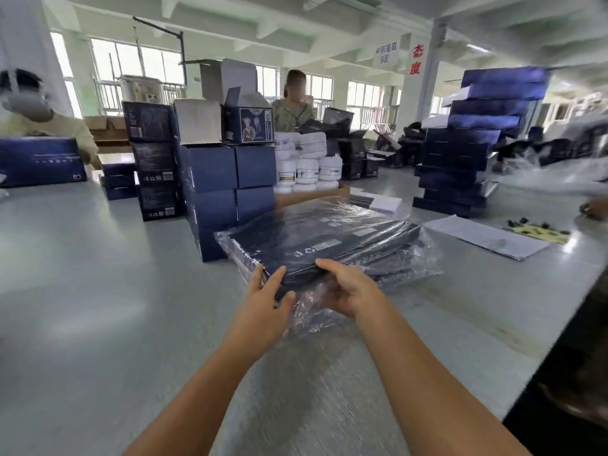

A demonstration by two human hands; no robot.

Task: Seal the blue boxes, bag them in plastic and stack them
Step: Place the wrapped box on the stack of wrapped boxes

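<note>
Finding 1, hands. The left hand is lying on the near left corner of the flat blue box. Its fingers are stretched over the top face and its thumb is hooking the near edge, so it is pinching that corner. The right hand is gripping the same near edge further right, thumb on top and fingers curling underneath into the bunched film. Both hands are therefore closed narrowly on the box, neither one free.

Finding 2, the work item. The box is lying flat and closed on the bench directly ahead, with the plastic bag covering its far end and sides. Loose film is gathering at the near end under the hands. Something bagged appears to be lying beneath it, but the film is hiding how many layers.

Finding 3, progress. In my judgement sealing is done for this box and bagging is nearly complete; closing the bag mouth and stacking are outstanding.

Finding 4, surroundings. A tall stack of blue boxes is standing well apart on the right, and cube cartons and white jars are standing behind. Paper sheets are lying to the right.
</note>
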